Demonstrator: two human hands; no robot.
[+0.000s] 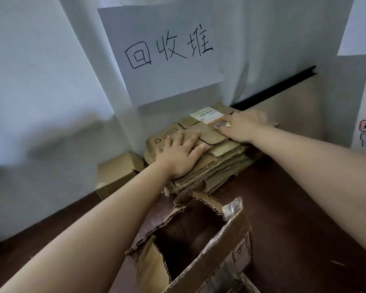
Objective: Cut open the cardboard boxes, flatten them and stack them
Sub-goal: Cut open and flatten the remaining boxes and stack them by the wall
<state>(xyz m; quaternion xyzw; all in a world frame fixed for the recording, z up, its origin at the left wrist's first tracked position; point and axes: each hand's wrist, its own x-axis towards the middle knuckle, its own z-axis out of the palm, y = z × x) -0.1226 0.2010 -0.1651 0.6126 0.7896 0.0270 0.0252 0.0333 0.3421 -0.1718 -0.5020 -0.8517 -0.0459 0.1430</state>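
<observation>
Left grip (179,156) open, flat on flattened cardboard stack (220,153) at desk (294,208) back edge. Right grip (242,125) open, pressing stack top. Opened box (190,246) near front.

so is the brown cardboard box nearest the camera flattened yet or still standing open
Still standing open. The brown cardboard box keeps its walls up around a dark hollow, torn flaps raised, unlike the flattened cardboard stack behind it.
</observation>
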